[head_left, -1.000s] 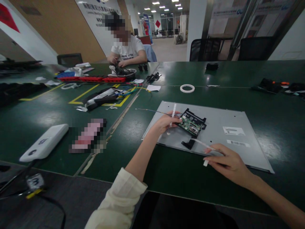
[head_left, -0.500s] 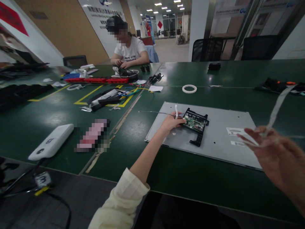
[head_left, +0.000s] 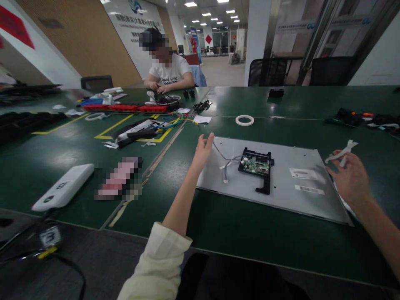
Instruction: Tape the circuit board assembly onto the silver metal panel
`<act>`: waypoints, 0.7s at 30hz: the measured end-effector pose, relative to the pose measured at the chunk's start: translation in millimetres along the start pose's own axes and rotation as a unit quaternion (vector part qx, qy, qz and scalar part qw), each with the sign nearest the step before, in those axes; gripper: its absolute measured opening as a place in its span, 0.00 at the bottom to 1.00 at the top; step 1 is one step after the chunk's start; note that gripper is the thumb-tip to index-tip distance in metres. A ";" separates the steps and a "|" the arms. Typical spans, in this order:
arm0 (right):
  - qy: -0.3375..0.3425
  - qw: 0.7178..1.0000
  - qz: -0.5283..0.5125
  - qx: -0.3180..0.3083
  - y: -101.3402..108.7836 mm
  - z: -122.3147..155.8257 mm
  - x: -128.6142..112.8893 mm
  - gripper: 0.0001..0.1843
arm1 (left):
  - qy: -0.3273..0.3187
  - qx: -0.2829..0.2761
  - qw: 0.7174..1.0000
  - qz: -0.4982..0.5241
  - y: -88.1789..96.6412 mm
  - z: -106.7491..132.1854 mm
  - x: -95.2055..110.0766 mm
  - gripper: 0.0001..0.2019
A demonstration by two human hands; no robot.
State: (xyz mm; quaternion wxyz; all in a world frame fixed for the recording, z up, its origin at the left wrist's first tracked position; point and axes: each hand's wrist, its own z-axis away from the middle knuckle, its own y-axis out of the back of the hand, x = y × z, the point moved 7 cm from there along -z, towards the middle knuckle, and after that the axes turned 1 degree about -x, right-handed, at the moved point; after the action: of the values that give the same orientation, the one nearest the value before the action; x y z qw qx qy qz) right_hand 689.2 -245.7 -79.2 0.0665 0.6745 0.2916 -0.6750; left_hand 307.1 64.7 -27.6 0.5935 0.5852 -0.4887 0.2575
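Note:
A flat grey display panel (head_left: 290, 200), back side up, lies on the table in front of me. On it sits a black bracket (head_left: 264, 185) with a green circuit board (head_left: 254, 166). Grey cables (head_left: 227, 168) run left from the board, one passing behind my thumb. At the panel's left edge is my left hand (head_left: 203, 152), thumb and fingertips apart; whether it touches the edge I cannot tell. My right hand (head_left: 351, 175), beside the right edge, pinches a crumpled white tape strip (head_left: 346, 149) between its fingers. Two white labels (head_left: 303, 173) are on the panel.
A white roll of tape (head_left: 244, 120) lies beyond the panel. Left are a pixelated phone-like object (head_left: 118, 179), a white device (head_left: 64, 187) and a black-and-white device with coloured wires (head_left: 137, 132). Across the table a person (head_left: 170, 71) handles black parts.
My left hand has left the circuit board for the panel's left edge, and the cables now lie loose. My right hand, with the tape strip, has moved out beside the panel's right edge.

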 end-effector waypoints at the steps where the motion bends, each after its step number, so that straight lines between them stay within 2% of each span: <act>1: -0.002 1.000 -0.016 -0.005 -2.1 0.9 1.8 0.16 | 0.002 0.013 1.000 -0.006 6.1 -2.6 -2.4 0.31; 4: 0.005 0.999 -0.030 -0.016 -3.9 2.9 4.6 0.19 | 0.030 0.021 0.998 -0.047 13.4 -5.0 -13.6 0.28; 7: 0.009 0.999 -0.042 -0.021 -2.5 4.2 6.7 0.19 | 0.062 0.020 0.994 -0.092 11.6 -4.0 -23.6 0.26; 10: 0.014 0.999 -0.043 -0.019 -1.5 5.0 8.5 0.19 | 0.066 0.018 0.990 -0.119 8.3 -3.8 -26.0 0.25; 18: 0.026 0.999 -0.038 -0.028 4.6 6.2 11.8 0.21 | 0.057 0.012 0.978 -0.198 12.3 10.8 -13.3 0.32; 21: 0.023 0.999 -0.036 -0.034 5.5 9.0 11.1 0.22 | 0.061 -0.009 0.959 -0.278 11.2 23.1 -3.6 0.31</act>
State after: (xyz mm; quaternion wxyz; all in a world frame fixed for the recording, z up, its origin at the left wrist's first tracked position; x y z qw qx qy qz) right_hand 683.1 -251.2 -92.1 0.0586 0.6763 0.3397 -0.6510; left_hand 289.4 45.9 -29.6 0.6754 0.6761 -0.2719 0.1133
